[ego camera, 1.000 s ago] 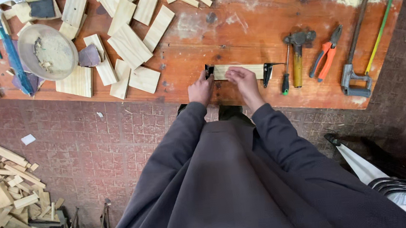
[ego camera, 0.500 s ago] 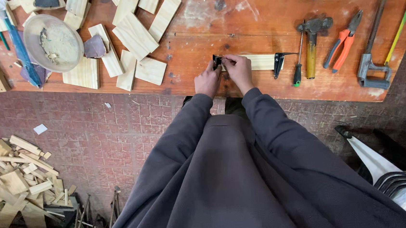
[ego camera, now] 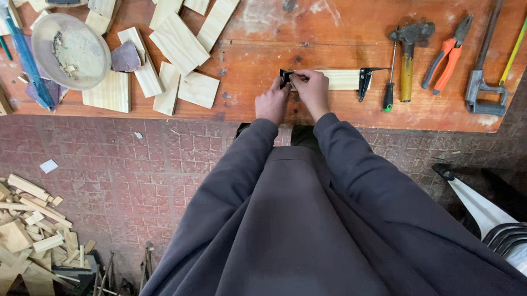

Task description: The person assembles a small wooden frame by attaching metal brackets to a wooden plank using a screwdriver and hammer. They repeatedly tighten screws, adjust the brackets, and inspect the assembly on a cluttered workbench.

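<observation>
A pale wood strip [ego camera: 341, 78] lies on the red workbench [ego camera: 329, 30], with a black metal bracket [ego camera: 365, 81] at its right end. At its left end sits another small black bracket [ego camera: 285, 77]. My left hand [ego camera: 270, 103] rests against that left end, fingers curled beside the bracket. My right hand [ego camera: 311, 88] pinches the black bracket at the strip's left end. Both dark sleeves reach forward from the bottom of the view.
A screwdriver [ego camera: 389, 87], hammer [ego camera: 408, 55], orange pliers [ego camera: 446, 58] and a hacksaw [ego camera: 493, 42] lie to the right. Several wood blocks [ego camera: 177, 45] and a round dish [ego camera: 71, 51] sit to the left. Scrap wood [ego camera: 13, 230] is piled on the brick floor.
My hands have come together at the strip's left end; a second ago the right hand lay on the strip's middle. The view has shifted slightly.
</observation>
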